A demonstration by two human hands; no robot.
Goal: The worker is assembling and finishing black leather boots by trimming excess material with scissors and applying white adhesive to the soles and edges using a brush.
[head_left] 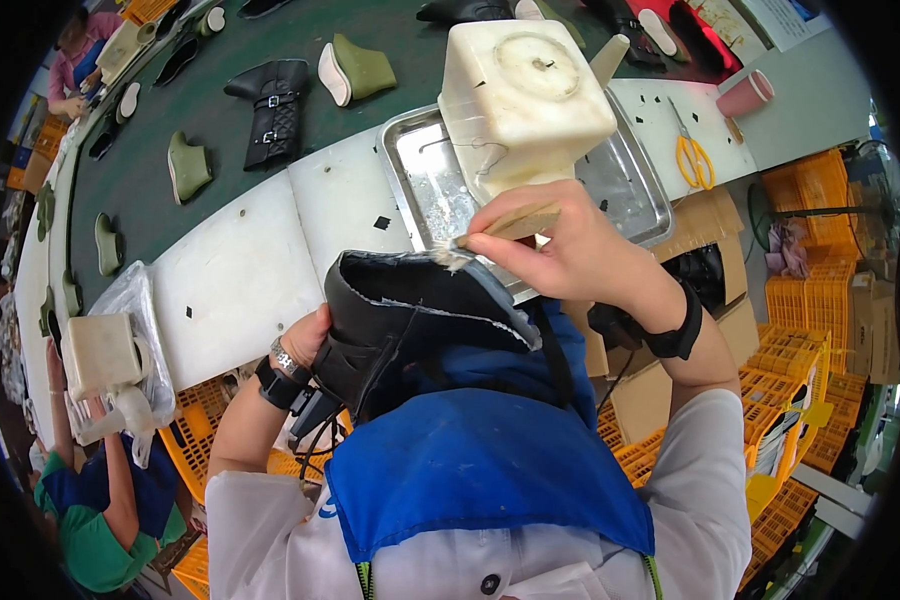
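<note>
My left hand [304, 340] grips the side of a black shoe upper [378, 330], whose open edge with a pale, frayed rim faces up in front of my blue apron [480, 460]. In my right hand [568, 250] is a brush [518, 222] with a flat wooden handle, pinched between thumb and fingers. Its pale bristles rest at the far rim of the upper. Just beyond the brush, a whitish plastic container [530, 130] sits in a metal tray [402, 160].
Yellow-handled scissors [694, 160] and a pink cup [745, 95] lie to the right. On the green conveyor [320, 115] are green wedge shoes [362, 70] and a black buckled boot upper [274, 115]. Orange crates [805, 240] stack at right. Another person in green [100, 535] works at left.
</note>
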